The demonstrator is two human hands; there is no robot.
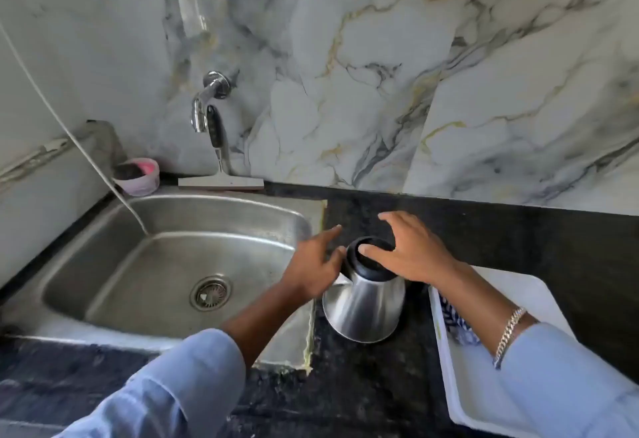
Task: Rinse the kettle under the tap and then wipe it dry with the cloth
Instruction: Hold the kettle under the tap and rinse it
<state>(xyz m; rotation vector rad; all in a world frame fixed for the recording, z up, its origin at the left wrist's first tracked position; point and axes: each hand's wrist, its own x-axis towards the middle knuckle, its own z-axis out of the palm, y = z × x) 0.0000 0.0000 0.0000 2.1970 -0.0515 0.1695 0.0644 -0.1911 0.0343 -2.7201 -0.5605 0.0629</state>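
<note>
A steel kettle (366,309) with a black top stands upright on the dark counter just right of the sink. My right hand (411,254) lies over its black lid, thumb on the lid, fingers spread and stretched past it. My left hand (311,264) is at the kettle's spout side, fingers apart, thumb against the rim near the spout. A blue and white patterned cloth (456,323) lies in a white tray (484,399) at the right, partly hidden under my right forearm. The chrome tap (207,102) sticks out of the marble wall above the sink, with no water running.
The steel sink (166,264) is left of the kettle, with a drain in its middle and a white hose (86,157) hanging into it. A squeegee (221,178) leans on the wall under the tap. A pink bowl (138,174) sits at the sink's back left corner.
</note>
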